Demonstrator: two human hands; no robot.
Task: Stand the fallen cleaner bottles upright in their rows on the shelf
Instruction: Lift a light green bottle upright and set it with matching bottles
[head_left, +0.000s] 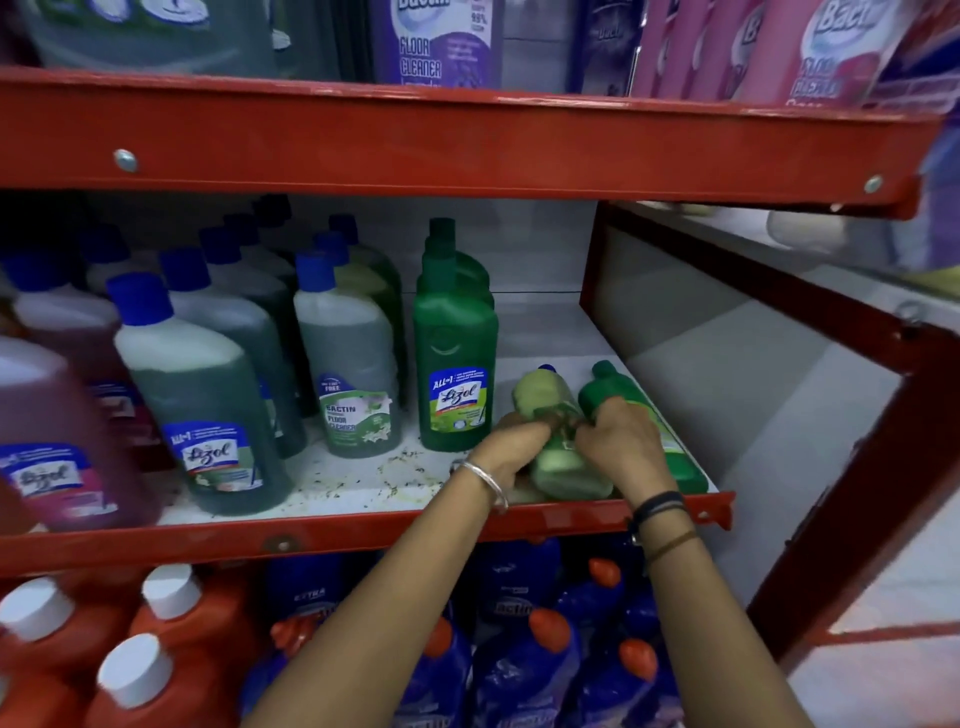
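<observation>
Two bottles lie on their sides at the right end of the middle shelf (363, 488), caps pointing to the back. The pale green bottle (545, 400) has a blue cap; my left hand (511, 441) grips its left side. Beside it on the right lies the dark green bottle (602, 389), with my right hand (621, 447) closed over its middle. Both hands touch where the two bottles meet. Left of them an upright dark green Lizol bottle (454, 358) fronts its row.
Rows of blue-capped green cleaner bottles (348, 358) stand further left, then pink ones (57, 431). A red shelf beam (467, 145) runs overhead. The red frame post (852, 467) closes the right side. Orange and blue bottles fill the shelf below. Dark specks litter the shelf front.
</observation>
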